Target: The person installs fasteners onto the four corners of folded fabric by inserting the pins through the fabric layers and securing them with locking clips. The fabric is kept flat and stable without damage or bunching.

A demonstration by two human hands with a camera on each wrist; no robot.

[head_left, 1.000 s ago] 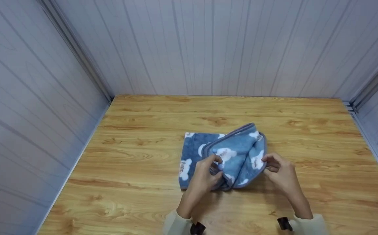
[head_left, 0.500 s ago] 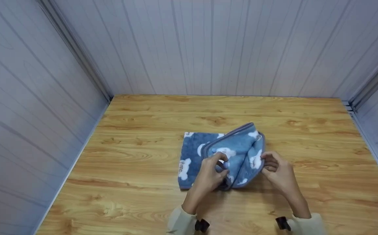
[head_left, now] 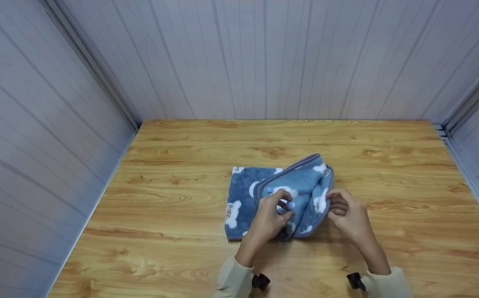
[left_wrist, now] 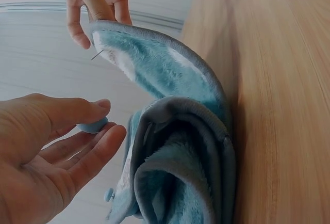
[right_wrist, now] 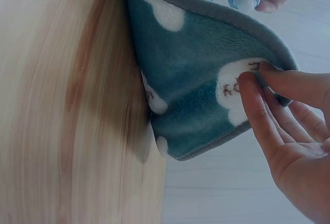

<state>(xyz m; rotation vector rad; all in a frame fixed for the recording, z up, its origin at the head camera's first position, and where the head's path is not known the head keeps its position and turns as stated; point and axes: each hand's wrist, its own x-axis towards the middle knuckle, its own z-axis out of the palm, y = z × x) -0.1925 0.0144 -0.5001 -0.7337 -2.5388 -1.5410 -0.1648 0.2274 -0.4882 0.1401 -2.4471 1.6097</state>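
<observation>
A folded blue fleece blanket (head_left: 245, 194) with white cloud shapes and a grey bound edge lies with its right part folded over and raised. My left hand (head_left: 270, 215) pinches a small blue rounded cap (left_wrist: 94, 126), like a quilt-pin cap, between thumb and fingers, in front of the fabric. My right hand (head_left: 349, 217) pinches the blanket's raised edge (right_wrist: 234, 90) at the right. A thin needle (left_wrist: 97, 54) sticks out of the fabric near that grip in the left wrist view. Another blue knob (left_wrist: 109, 194) sits on the blanket's fold.
The blanket rests on a wood-grain table (head_left: 173, 207). Pale panelled walls (head_left: 239, 58) stand at the back and both sides. Small black devices (head_left: 261, 282) are worn at both wrists.
My left hand has moved slightly right over the blanket with the cap. My right hand has shifted a little left, still pinching the edge.
</observation>
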